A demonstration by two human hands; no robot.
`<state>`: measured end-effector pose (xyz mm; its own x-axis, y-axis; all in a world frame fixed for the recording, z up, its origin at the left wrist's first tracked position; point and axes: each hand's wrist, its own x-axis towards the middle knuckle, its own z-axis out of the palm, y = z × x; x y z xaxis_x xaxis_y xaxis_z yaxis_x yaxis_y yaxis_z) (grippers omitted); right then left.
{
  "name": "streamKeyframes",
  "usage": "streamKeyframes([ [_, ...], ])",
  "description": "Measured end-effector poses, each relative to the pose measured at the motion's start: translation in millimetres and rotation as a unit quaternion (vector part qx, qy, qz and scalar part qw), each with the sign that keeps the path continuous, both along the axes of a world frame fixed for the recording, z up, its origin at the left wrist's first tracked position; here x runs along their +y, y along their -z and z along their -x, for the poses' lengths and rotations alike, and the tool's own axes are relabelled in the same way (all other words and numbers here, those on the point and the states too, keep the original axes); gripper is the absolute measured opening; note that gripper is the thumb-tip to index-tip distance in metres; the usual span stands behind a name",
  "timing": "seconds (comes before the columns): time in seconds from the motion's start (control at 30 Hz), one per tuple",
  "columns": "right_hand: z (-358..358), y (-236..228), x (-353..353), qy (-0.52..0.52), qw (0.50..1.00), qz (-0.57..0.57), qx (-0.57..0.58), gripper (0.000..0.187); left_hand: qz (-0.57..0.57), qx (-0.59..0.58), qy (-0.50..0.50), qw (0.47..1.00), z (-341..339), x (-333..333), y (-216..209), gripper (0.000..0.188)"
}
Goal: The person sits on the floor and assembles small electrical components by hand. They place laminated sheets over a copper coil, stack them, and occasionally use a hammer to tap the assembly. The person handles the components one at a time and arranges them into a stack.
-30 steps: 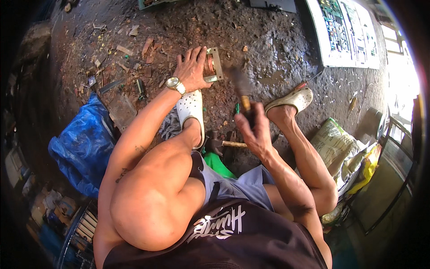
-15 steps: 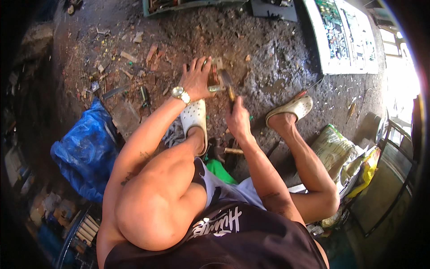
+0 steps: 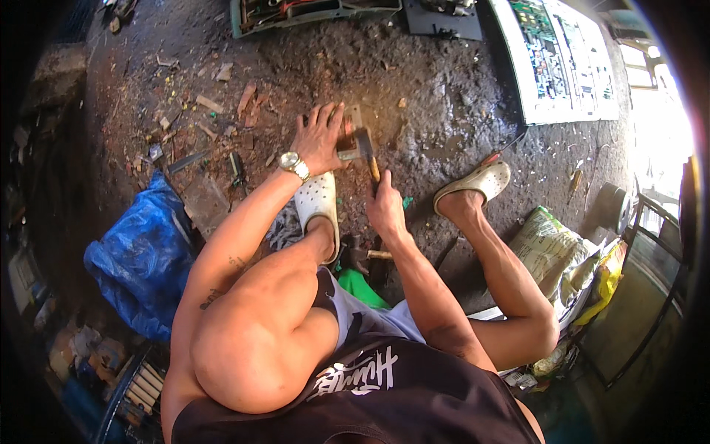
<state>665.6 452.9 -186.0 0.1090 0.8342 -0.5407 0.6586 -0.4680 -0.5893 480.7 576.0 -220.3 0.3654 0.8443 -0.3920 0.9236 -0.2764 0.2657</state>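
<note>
My right hand point(image 3: 386, 203) is wrapped round the wooden handle of a hammer point(image 3: 373, 166). The hammer's dark head rests on or just over a small flat metal piece with a reddish, copper-coloured middle point(image 3: 346, 135) on the ground. Beside that piece, my left hand point(image 3: 318, 142) steadies its left side, thumb at the near end and forefinger toward the far end, the other fingers spread. A wristwatch point(image 3: 294, 164) is on my left wrist. How firmly the left hand grips the piece cannot be made out.
Scraps and wood chips point(image 3: 211, 103) litter the dirt floor. My clog-shod feet point(image 3: 316, 203) flank the work. A blue tarp bundle point(image 3: 140, 255) lies left, a sack point(image 3: 543, 240) right. Beyond stand a metal casing point(image 3: 318, 16) and a white panel with circuit boards point(image 3: 562, 66).
The hammer's head has come down and left onto or close to the metal piece, my right hand shifting slightly left and nearer me. My left hand stays beside the piece.
</note>
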Motion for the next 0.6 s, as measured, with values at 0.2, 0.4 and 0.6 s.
streamKeyframes([
  [0.2, -36, 27, -76, 0.058, 0.994, 0.008, -0.091, 0.025, 0.008, 0.011, 0.042, 0.999, 9, 0, -5, 0.152],
  [0.4, -63, 11, -8, -0.168, 0.976, -0.092, -0.1, 0.115, -0.036, -0.032, 0.049, 0.998, 24, -2, -9, 0.15],
  [0.6, -37, 16, 135, -0.392, 0.894, -0.17, -0.136, 0.137, -0.06, -0.014, 0.068, 0.996, 22, -5, -19, 0.141],
])
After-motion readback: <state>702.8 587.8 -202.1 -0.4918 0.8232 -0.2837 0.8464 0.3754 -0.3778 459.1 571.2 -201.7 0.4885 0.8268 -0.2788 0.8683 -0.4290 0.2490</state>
